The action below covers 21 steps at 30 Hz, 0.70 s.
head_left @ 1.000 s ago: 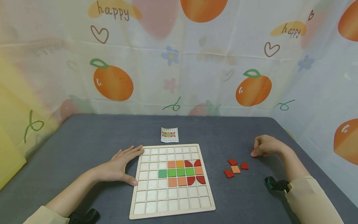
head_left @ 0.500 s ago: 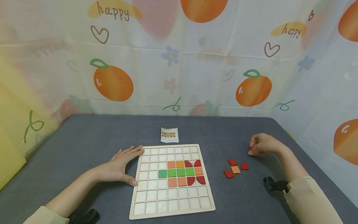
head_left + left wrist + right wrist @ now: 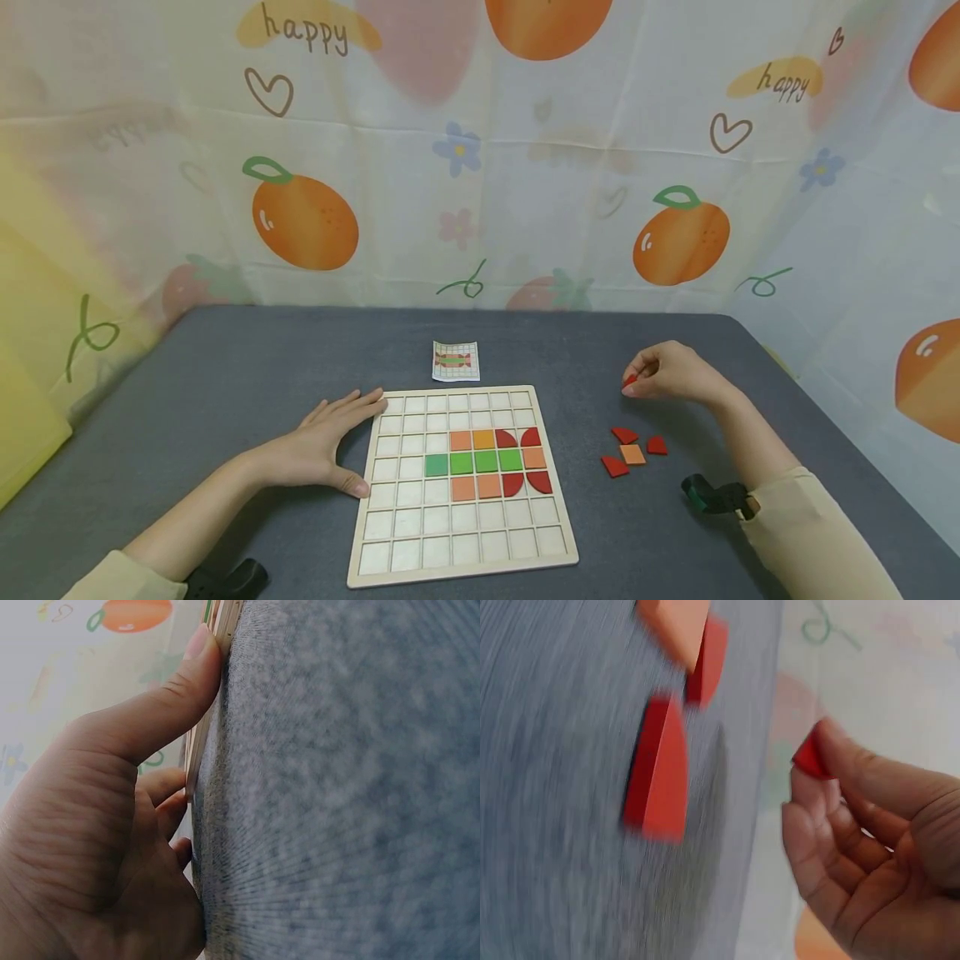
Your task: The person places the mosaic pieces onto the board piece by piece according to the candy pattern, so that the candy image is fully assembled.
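A small red piece (image 3: 812,755), partly hidden, is pinched in the right hand (image 3: 672,372); a square, pale wooden grid board (image 3: 463,518) lies flat, partly filled.

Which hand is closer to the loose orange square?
Right. The right hand is beyond the orange square, pinching a red tile; the left hand is across the grid board from it.
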Motion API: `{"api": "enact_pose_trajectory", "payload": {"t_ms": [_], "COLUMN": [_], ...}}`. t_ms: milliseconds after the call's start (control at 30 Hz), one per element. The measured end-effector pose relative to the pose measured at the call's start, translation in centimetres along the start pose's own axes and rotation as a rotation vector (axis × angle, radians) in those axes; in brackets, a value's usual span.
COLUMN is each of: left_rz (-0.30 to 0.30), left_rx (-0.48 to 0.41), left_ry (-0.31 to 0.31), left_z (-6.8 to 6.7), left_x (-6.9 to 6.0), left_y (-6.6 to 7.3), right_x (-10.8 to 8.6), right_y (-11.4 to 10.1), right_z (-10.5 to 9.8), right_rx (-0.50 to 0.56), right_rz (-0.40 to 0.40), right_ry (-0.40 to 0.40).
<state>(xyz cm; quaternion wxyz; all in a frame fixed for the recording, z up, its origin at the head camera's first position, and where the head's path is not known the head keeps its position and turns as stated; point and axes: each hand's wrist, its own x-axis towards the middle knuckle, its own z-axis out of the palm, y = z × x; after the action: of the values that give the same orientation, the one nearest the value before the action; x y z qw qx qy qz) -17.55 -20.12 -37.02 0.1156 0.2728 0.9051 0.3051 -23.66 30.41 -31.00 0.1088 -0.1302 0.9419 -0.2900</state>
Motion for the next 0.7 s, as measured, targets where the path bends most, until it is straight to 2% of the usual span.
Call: {"api": "enact_pose_trajectory", "payload": {"t_ms": [167,467,567,700], "left_rz": [0.004,0.005,0.006,0.002], "left_rx": [-0.001,-0.01,-0.013,-0.015], "left_ry": [0.006,0.018,0.018,0.019], "left_z": [0.0,0.1,0.1,0.1], "left_x": [0.0,-0.1,-0.1,0.0], "left_y": [0.0,0.1,0.1,0.0], "right_x": [0.7,2.0,2.3,2.5], "right_y": [-2.0,-5.5,-6.9,-9.2], "right_z": [1.2,4.0,4.9,6.0], "right_rx": [0.135,0.371,0.423,0.44], "right_rz": [-0.045,-0.113,-0.137,-0.152], "right_ry": [-0.008,-0.079,-0.106,-0.148]}}
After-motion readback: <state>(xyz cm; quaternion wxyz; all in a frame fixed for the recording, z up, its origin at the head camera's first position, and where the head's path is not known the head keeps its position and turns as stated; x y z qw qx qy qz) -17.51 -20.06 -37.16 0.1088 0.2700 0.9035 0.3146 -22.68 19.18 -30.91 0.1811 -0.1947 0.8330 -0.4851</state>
